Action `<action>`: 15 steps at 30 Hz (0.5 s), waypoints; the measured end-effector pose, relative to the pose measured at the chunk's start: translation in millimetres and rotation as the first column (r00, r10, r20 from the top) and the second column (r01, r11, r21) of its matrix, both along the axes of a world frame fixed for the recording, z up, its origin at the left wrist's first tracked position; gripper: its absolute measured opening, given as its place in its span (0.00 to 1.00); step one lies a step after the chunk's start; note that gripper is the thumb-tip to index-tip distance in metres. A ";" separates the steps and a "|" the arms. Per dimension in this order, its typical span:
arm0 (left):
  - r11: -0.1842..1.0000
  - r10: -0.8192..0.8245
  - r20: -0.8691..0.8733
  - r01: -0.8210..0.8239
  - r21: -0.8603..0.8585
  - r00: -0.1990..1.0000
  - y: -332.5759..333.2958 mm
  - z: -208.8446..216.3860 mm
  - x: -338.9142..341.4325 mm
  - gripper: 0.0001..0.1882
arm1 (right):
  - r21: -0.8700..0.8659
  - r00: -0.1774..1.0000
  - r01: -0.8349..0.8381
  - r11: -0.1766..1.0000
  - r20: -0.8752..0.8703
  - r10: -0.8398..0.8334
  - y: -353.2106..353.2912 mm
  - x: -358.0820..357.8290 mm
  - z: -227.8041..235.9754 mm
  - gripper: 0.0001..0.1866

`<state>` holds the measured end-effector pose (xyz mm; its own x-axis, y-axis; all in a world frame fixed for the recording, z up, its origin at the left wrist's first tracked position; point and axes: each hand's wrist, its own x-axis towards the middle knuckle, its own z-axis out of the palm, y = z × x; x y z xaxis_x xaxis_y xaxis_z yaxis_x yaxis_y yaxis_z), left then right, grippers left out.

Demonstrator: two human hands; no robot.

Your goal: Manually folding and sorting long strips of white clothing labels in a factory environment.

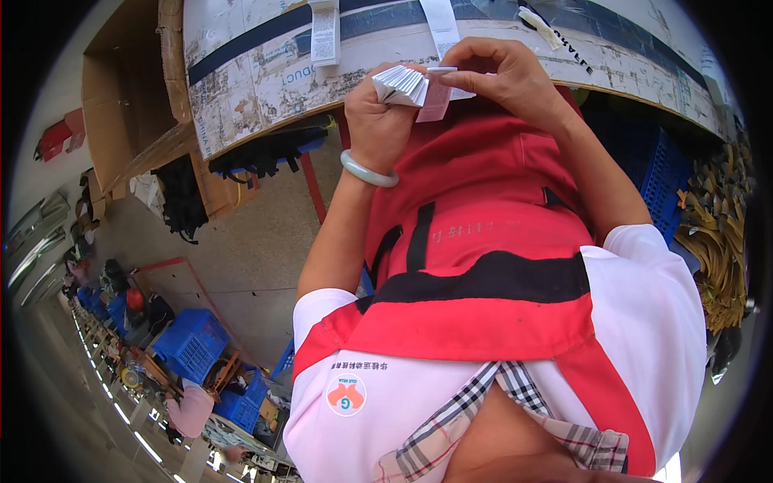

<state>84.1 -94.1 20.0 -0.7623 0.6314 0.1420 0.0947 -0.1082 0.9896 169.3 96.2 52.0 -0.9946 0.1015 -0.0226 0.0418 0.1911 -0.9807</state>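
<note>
My left hand [377, 121] is closed around a fanned bundle of folded white labels [401, 85]. To its right, my right hand [511, 80] pinches a small folded white label [442, 70] between thumb and fingers. A thin pinkish strip [436, 100] hangs below that label, between the two hands; whether it is joined to the label I cannot tell. Both hands are at the near edge of the worn worktable [258, 88]. On the tabletop, one printed white label strip [325, 34] lies beyond my left hand and another strip [440, 22] beyond my right.
A black cord with a whitish piece [541, 28] lies at the table's far right. An open cardboard box [129, 105] stands left. Black straps [270, 150] sit under the table edge. Blue crates [656, 181] and stacked brown pieces [717, 241] are right. Another person [193, 409] is lower left.
</note>
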 end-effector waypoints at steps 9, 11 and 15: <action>0.969 -0.146 0.576 0.235 -0.082 0.804 -3.3 6.2 -5.6 0.15 | -0.412 0.946 -0.190 0.891 0.165 0.278 -0.3 1.2 29.6 0.12; 0.932 -0.339 0.669 0.334 0.142 0.661 -3.5 -3.0 -3.9 0.22 | -0.357 0.965 -0.113 0.927 0.182 0.187 -13.2 -2.1 29.4 0.11; 0.926 -0.372 0.674 0.308 0.219 0.638 4.8 -8.0 4.4 0.27 | 0.074 1.000 0.001 0.997 -0.028 0.001 -9.6 -8.0 -9.7 0.11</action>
<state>88.5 -89.3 12.0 -0.3921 0.8778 -0.2752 -0.6712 -0.0685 0.7381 161.3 86.6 42.3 -0.9947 0.1021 0.0128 0.0147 0.2637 -0.9645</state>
